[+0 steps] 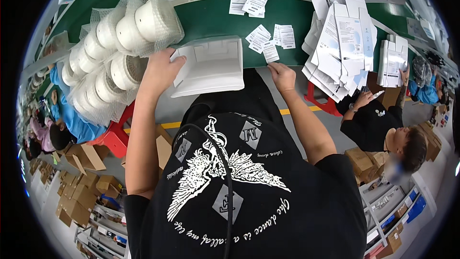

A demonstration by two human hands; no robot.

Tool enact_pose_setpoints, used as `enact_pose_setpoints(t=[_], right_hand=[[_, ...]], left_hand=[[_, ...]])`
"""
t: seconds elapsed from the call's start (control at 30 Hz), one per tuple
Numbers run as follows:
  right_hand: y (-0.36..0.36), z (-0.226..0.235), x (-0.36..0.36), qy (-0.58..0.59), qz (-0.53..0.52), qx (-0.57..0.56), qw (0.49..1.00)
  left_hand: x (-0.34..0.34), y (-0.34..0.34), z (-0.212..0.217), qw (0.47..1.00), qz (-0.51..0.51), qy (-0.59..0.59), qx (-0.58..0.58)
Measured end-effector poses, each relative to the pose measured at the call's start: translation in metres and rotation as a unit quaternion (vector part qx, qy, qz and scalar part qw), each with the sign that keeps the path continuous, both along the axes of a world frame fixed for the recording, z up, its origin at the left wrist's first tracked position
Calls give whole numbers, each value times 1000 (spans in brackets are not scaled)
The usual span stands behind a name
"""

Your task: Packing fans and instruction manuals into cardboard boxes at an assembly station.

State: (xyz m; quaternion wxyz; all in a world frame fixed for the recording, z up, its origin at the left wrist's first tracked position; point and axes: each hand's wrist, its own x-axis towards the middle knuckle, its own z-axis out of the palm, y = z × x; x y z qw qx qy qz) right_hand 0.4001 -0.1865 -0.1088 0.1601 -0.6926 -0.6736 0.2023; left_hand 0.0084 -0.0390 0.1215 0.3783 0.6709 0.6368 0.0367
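Note:
An open white cardboard box (pixel 208 64) sits at the near table edge, its inside facing up and bare. My left hand (pixel 163 69) is closed on its left wall, thumb toward the inside. At the table edge right of the box, my right hand (pixel 282 76) pinches the near end of a small printed card (pixel 270 53). Beyond it lie more loose cards: one fanned bunch (pixel 258 37), another bunch (pixel 285 36) to its right, and a heap of cards (pixel 255 2) farther back.
White round rolls in bubble wrap (pixel 127 31) crowd the left side. A tall pile of flat printed white boxes (pixel 342 43) leans at the right, with a smaller stack (pixel 394 60) beyond. A co-worker in black (pixel 376 120) sits right; red stools (pixel 112 136) stand under the table.

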Motion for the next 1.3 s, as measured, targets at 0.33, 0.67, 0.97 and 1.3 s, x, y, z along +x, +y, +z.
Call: enact_pose_setpoints(t=[0.33, 0.67, 0.97, 1.3], right_hand=[[39, 3, -68, 98, -424, -62, 898], [67, 98, -73, 355, -388, 21, 850], [118, 273, -104, 154, 109, -91, 978], [151, 246, -77, 282, 108, -117, 946]], left_hand=[[-3, -5, -21, 999, -26, -13, 23], [2, -16, -18, 997, -8, -70, 8], [22, -6, -17, 1000, 4, -5, -16], [18, 10, 16, 949, 8, -303, 88]])
